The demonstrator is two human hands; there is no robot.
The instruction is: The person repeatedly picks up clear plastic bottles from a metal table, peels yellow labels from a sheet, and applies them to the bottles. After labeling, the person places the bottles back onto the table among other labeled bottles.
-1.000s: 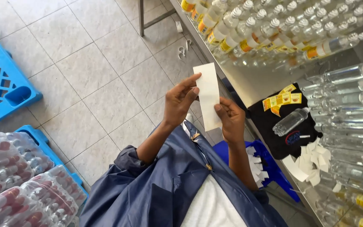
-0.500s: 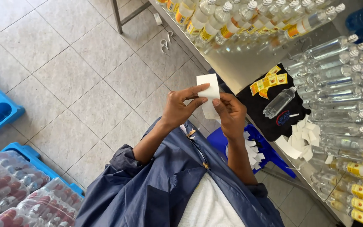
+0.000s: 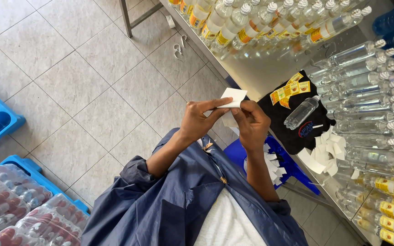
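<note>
White paper slip (image 3: pixel 233 97) sits pinched between your hands: left hand (image 3: pixel 200 119) grasping its lower edge, right hand (image 3: pixel 251 123) at three o'clock. Peel slowly, I'd judge, keeping it over the table (image 3: pixel 256 73) edge, near the lone bottle (image 3: pixel 301 112).

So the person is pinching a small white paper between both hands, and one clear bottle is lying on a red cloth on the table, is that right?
Not quite: the cloth under the lying clear bottle is black, not red, as the head view shows. The rest holds: the left hand and right hand pinch a small white paper between them.
</note>
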